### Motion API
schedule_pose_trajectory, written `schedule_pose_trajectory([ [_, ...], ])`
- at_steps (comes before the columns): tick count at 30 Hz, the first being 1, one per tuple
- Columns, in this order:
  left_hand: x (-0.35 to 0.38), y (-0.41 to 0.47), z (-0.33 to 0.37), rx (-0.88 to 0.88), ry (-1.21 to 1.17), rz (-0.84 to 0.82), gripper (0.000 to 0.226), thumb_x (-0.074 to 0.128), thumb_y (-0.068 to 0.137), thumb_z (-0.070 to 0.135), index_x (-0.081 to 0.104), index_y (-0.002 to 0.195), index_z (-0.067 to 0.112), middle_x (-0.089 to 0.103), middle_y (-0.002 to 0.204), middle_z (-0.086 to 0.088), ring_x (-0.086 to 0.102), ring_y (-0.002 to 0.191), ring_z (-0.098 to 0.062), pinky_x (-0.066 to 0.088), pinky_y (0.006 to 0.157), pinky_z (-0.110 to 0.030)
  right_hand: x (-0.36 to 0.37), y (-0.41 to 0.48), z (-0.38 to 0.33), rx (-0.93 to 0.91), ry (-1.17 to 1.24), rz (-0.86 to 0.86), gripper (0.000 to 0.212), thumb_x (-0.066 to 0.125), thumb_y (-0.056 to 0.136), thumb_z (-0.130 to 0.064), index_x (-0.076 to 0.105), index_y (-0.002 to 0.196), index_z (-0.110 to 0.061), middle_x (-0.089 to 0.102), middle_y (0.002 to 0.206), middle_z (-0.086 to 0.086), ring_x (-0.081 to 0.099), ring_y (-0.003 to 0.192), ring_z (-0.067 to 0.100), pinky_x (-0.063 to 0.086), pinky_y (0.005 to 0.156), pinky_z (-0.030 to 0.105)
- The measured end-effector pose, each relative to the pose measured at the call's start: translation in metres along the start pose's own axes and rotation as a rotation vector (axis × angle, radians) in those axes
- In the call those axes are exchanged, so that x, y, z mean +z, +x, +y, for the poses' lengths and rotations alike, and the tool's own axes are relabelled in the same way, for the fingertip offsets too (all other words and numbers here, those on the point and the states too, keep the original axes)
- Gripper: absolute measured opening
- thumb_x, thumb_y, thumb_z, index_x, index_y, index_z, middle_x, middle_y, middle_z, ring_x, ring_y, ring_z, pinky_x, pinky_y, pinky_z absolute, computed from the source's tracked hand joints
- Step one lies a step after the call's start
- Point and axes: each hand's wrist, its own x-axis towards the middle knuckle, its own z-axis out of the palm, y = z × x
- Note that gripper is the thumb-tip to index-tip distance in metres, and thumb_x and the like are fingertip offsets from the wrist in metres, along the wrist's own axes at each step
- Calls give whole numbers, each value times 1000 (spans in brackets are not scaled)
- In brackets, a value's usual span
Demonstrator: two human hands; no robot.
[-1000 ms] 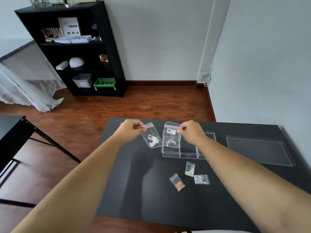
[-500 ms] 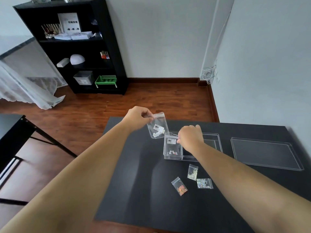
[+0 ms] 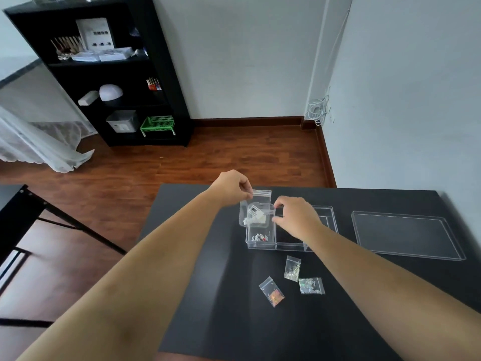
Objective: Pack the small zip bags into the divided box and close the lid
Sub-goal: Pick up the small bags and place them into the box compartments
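A clear divided box (image 3: 328, 217) sits on the black table (image 3: 208, 295). My right hand (image 3: 295, 217) pinches the top of a small zip bag with beads (image 3: 260, 234) that stands in the box's leftmost compartment. Just behind it, my left hand (image 3: 233, 187) holds a second zip bag with a barcode label (image 3: 256, 204) by its zip strip, hanging at the box's left end and overlapping the first bag. Three more small zip bags lie on the table in front of the box: one (image 3: 292, 268), another (image 3: 311, 285) and an orange-filled one (image 3: 272, 291).
The clear lid (image 3: 406, 235) lies flat to the right of the box, close to the wall. A black shelf unit (image 3: 104, 74) stands across the wooden floor. Another black table (image 3: 15, 204) is at the left.
My right hand has lowered its bag from above the box into the leftmost compartment. My left hand has carried its bag rightward, up to the box.
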Motion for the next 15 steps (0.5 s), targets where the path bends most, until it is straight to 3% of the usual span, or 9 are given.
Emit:
schedule_pose_trajectory([
  [3,11,2,2,-1,32,-37,2,69,80,11,71,79,10,62,66,10,57,62,-1,44,59,-13,-10,-5,9,14,27,19,19,63,87,-25,65,106,-22,70,103,0,65,88,20,54,80,35],
  [7,24,5,4,-7,83,-48,3,68,77,8,70,79,7,72,81,-4,63,69,-13,54,71,-26,-13,-11,10,-35,34,101,13,60,87,-21,68,97,-21,67,92,0,63,84,20,52,83,36],
  [11,36,7,0,-13,135,-66,3,72,75,8,70,76,10,72,84,-5,60,73,-14,54,74,-29,-10,-16,7,-142,5,148,13,58,88,-20,69,95,-22,64,89,1,59,86,19,50,82,35],
  [15,49,4,-8,-30,137,-38,6,73,72,7,69,76,11,62,74,1,58,73,-17,52,72,-30,-5,-17,9,-208,-46,155,13,57,89,-22,70,93,-23,63,90,0,58,89,19,43,82,34],
])
